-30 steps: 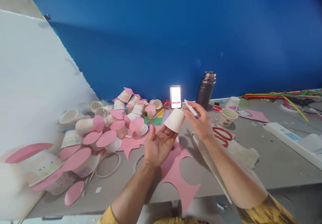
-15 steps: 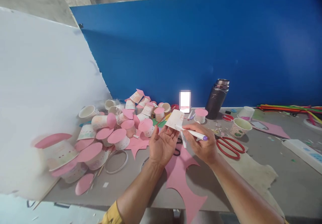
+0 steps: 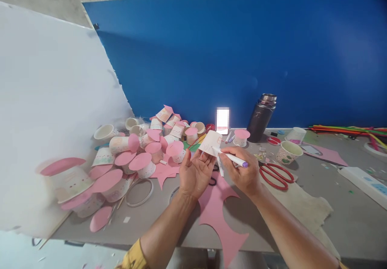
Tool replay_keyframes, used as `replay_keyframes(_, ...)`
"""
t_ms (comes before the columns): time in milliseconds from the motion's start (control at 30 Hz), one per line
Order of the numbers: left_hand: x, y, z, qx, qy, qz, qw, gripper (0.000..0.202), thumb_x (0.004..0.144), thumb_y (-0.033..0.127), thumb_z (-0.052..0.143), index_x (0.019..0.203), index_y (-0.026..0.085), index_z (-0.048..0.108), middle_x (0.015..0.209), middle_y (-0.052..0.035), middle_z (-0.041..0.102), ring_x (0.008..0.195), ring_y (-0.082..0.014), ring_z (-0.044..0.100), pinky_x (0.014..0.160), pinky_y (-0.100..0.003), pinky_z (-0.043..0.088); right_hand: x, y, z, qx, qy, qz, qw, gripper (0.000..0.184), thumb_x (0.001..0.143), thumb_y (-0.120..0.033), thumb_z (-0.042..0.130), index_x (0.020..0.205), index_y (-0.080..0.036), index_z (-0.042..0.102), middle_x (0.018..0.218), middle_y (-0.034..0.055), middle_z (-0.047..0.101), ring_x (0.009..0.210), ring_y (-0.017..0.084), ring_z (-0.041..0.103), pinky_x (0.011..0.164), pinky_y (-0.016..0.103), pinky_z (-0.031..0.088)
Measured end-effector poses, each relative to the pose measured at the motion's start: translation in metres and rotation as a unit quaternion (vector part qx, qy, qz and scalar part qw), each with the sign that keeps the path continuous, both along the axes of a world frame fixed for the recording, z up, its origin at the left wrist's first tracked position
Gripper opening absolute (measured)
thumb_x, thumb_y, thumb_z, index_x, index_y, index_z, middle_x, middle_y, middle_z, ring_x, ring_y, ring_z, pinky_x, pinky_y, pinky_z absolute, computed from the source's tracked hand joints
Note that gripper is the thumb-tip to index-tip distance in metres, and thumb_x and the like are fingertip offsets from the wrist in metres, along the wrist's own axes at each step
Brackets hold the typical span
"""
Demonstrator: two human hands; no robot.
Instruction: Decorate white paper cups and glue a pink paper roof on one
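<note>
My left hand (image 3: pixel 195 173) holds a white paper cup (image 3: pixel 209 142) upside down by its rim, fingers wrapped under it. My right hand (image 3: pixel 242 173) pinches a white marker with a purple end (image 3: pixel 232 158), and its tip rests on the cup's side, where faint red marks show. Both hands hover above a pink paper sheet (image 3: pixel 218 213) with round cut-outs on the grey table (image 3: pixel 338 212).
A heap of decorated paper cups with pink paper discs (image 3: pixel 142 152) fills the table's left. Red scissors (image 3: pixel 276 176), a patterned cup (image 3: pixel 288 152), a dark flask (image 3: pixel 261 117), a lit phone (image 3: pixel 223 120), a power strip (image 3: pixel 364 182) and coloured sticks (image 3: pixel 347 131) lie to the right. A white board (image 3: pixel 45 119) leans at left.
My right hand came down from above the cup and set the marker tip on its side. The left hand turned the cup slightly. The camera view shifted.
</note>
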State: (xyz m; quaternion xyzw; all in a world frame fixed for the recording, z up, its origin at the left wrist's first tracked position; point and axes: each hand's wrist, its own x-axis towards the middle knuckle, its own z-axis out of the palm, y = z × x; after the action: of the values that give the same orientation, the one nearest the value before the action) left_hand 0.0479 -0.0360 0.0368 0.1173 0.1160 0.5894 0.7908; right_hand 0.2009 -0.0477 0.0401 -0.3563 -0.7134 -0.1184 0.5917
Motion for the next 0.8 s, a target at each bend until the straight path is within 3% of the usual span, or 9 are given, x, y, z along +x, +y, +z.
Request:
replay_keyframes(133,-0.0006,0.0002,-0.0005,-0.007,-0.007,-0.002,1.0,0.048,0.104,0.048,0.048,0.127,0.011,0.066,0.092,-0.012,0.077,0.102,-0.024,0.074,0.105,-0.039,0.053,0.0004,-0.002,0.002,-0.014,0.003,-0.001,1.0,0.008,0.097,-0.022,0.062,0.093,-0.022,0.068,0.078,0.0029,0.077,0.068,0.019,0.073,0.065,0.03,0.057)
replay_keyframes(267,-0.0011,0.0006,-0.0015,-0.011,-0.01,0.004,1.0,0.049,0.103,0.048,0.05,0.133,0.011,0.064,0.108,-0.0162,0.078,0.105,-0.0239,0.074,0.106,-0.039,0.053,-0.0007,-0.004,0.003,-0.025,-0.011,0.02,0.999,0.009,0.097,-0.021,0.062,0.092,-0.022,0.069,0.076,0.0023,0.076,0.065,0.017,0.071,0.062,0.028,0.055)
replay_keyframes(400,-0.0026,0.002,-0.0032,-0.022,-0.01,-0.006,1.0,0.054,0.103,0.05,0.049,0.137,0.01,0.061,0.115,-0.0188,0.077,0.109,-0.0254,0.074,0.105,-0.041,0.054,0.0011,-0.0019,0.0018,-0.016,0.023,-0.011,1.0,0.007,0.097,-0.022,0.063,0.093,-0.021,0.069,0.081,0.0039,0.078,0.071,0.019,0.074,0.067,0.029,0.056)
replay_keyframes(800,-0.0073,0.0069,-0.0054,-0.063,-0.03,-0.008,0.998,0.06,0.105,0.051,0.043,0.14,0.005,0.056,0.107,-0.0212,0.078,0.103,-0.0284,0.077,0.096,-0.042,0.06,0.0026,-0.0027,0.0032,-0.049,0.032,-0.006,0.998,0.01,0.096,-0.022,0.063,0.088,-0.02,0.069,0.078,0.0025,0.077,0.069,0.017,0.073,0.065,0.027,0.055)
